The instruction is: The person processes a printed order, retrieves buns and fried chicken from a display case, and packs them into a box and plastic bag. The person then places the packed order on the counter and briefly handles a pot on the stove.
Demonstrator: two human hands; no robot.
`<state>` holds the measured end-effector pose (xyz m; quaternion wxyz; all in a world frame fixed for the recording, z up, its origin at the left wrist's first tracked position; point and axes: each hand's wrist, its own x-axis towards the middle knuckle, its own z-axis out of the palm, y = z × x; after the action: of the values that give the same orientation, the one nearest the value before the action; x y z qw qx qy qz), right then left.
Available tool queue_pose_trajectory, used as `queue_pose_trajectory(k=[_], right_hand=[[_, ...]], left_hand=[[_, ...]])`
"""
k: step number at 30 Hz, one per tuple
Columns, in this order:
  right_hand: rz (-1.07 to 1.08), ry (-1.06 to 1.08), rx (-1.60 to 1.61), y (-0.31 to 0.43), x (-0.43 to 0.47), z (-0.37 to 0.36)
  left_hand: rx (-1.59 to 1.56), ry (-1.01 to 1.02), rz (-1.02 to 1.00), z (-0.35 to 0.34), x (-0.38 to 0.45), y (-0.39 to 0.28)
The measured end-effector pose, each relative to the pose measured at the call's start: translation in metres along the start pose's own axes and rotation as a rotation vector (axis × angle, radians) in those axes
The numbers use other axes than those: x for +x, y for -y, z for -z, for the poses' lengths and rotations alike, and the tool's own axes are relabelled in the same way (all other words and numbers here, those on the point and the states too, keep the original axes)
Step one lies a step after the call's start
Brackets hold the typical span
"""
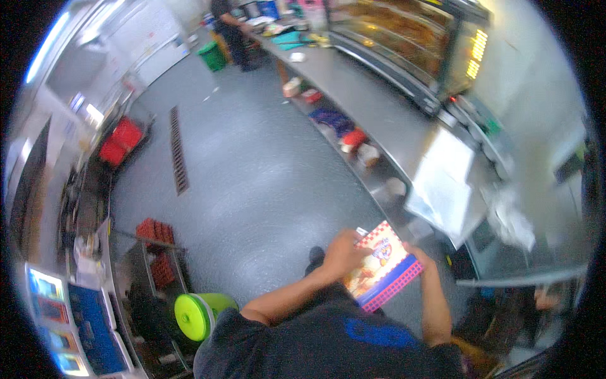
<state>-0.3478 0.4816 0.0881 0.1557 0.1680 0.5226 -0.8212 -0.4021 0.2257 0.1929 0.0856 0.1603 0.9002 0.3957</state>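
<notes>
A printed cardboard food box, with red-checked edges and a blue band, is held in front of my dark shirt. My left hand lies over its upper left part, the fingers reaching across the printed lid. On the opposite side my right hand grips the edge near the blue band. The box looks closed and tilted; what it contains is hidden. A small white item shows beside my left fingers, too blurred to identify.
A steel counter runs along the right, bearing a glass food display cabinet and white paper sheets. A person stands at its far end, near a green bin. A lime-green lidded container and a floor drain grate are leftward.
</notes>
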Motion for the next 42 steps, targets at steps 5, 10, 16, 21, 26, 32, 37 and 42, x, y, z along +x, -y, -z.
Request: queue_pose_trajectory(k=[5, 10, 16, 21, 26, 32, 37, 42], right_hand=[[-0.22, 0.46, -0.087, 0.056, -0.006, -0.002], [-0.367, 0.764, -0.34, 0.101, -0.039, 0.038], [-0.408, 0.989, -0.382, 0.141, -0.001, 0.048], [-0.357, 1.057, -0.429, 0.169, 0.002, 0.042], [-0.337, 1.083, -0.543, 0.137, 0.003, 0.03], [-0.351, 1.143, -0.474, 0.105, 0.1, -0.002], [-0.192, 1.089, -0.405, 0.023, 0.233, 0.01], [-0.234, 0.679, -0.018, -0.164, 0.286, 0.16]], left_hand=[[-0.014, -0.357, 0.213, 0.001, -0.063, -0.051], [-0.215, -0.46, 0.375, -0.042, -0.111, -0.098], [-0.387, -0.613, 0.403, -0.059, -0.079, -0.101], [-0.468, -0.785, 0.434, -0.068, -0.08, -0.109], [-0.526, -0.864, 0.397, -0.07, -0.107, -0.09], [-0.49, -0.909, 0.402, -0.022, -0.078, -0.011], [-0.293, -1.088, 0.3, 0.027, -0.015, 0.118], [-0.542, -1.035, 0.3, -0.067, 0.005, 0.294]])
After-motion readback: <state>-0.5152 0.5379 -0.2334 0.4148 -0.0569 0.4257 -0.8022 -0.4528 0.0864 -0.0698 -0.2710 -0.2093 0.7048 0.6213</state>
